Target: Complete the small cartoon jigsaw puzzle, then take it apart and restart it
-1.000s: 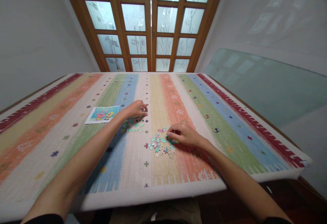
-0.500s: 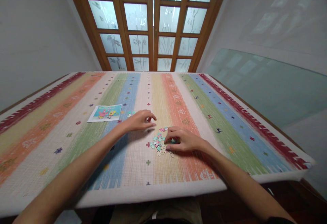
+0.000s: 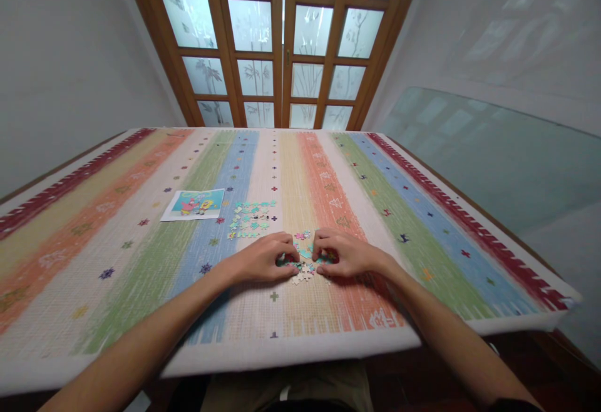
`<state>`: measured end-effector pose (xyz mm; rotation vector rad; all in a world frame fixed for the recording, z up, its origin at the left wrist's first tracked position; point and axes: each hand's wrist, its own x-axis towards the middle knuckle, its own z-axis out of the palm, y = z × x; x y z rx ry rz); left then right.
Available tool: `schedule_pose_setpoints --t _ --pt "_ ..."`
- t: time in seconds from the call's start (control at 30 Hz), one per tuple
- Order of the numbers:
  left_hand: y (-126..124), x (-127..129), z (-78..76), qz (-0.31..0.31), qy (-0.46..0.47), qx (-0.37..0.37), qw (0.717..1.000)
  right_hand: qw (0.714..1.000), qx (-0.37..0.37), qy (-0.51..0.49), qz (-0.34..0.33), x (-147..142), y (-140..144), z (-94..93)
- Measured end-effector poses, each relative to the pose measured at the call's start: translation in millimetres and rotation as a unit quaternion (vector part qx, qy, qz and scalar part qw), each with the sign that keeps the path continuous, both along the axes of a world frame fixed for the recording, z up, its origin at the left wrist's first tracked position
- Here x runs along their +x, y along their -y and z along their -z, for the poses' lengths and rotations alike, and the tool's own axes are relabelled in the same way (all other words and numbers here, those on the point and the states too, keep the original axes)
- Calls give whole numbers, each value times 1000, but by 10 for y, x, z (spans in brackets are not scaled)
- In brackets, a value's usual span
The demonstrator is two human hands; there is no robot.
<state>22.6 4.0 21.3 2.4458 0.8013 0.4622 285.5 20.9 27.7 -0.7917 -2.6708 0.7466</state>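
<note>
A small pile of jigsaw puzzle pieces [image 3: 304, 271], some teal and pink, some pale side up, lies on the striped tablecloth in front of me. My left hand [image 3: 272, 258] is at the pile's left edge, its fingers and thumb curled around puzzle pieces. From the right, my right hand [image 3: 346, 254] curls over the other edge, with coloured pieces showing between thumb and fingers. The fingers partly hide what each hand grips. Beyond my left hand, several rows of puzzle pieces [image 3: 253, 209] lie spread out, mostly teal.
A printed cartoon picture [image 3: 195, 204] lies left of the rows. The tablecloth [image 3: 154, 262] with coloured stripes covers the large table. Behind it stand wooden doors [image 3: 284, 55] with frosted panes. A glass sheet [image 3: 488, 143] leans at the right wall.
My left hand has come down and right from above the spread rows to the pile, uncovering those rows. My right hand has shifted slightly right, still at the pile.
</note>
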Motion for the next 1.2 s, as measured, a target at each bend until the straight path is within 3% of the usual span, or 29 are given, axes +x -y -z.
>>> schedule_pose_setpoints --t 0.47,0.67,0.8,0.97,1.07,1.2 --pt "105 98 105 -60 19 24 998 1000 3 -8 12 -121 69 56" --pt "105 104 99 -50 15 56 997 1000 0 -8 13 -120 68 56" --pt "-4 33 108 -82 -1 142 986 1000 -8 -1 16 -129 74 30" --pt "-287 -138 106 -200 -50 265 942 1000 -14 6 16 -133 73 3" --pt "-435 -179 113 -235 -83 291 924 1000 -12 5 16 -134 73 -2" --pt "-509 -125 168 -234 -117 282 923 1000 -14 7 16 -134 75 -5"
